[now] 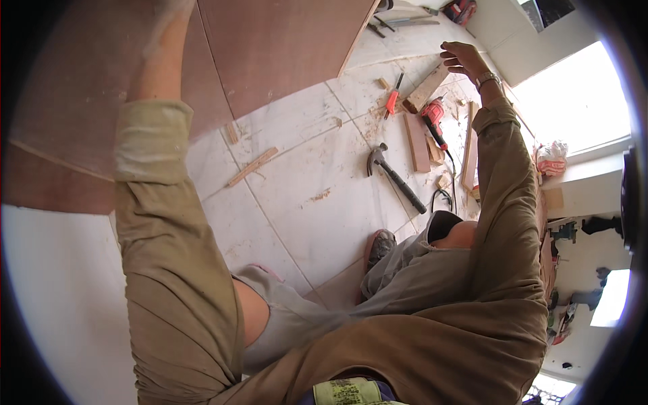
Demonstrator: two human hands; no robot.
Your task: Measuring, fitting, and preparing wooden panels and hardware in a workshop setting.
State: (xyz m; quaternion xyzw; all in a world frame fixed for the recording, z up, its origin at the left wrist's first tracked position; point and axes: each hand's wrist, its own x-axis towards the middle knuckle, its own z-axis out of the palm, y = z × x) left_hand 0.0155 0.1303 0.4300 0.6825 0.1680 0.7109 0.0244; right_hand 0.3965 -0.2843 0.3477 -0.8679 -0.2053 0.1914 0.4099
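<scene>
My left hand [170,17] reaches up to the top edge, over a large reddish-brown wooden panel [283,40]; its fingers are out of sight. My right hand [464,61] is raised at the upper right with fingers apart and nothing in them, above a wooden board [425,88]. Below it on the tiled floor [263,202] are a red power drill [434,120] with a cord, several loose wood pieces [416,142], a red-handled tool [392,101] and a claw hammer [395,177].
My knees and a shoe [381,246] are bent at the lower middle. A red tool [461,10] and long metal tools [412,20] lie at the top. A bright opening [574,98], a red-and-white bag [551,158] and cluttered tools [586,297] line the right side. Sawdust is scattered around.
</scene>
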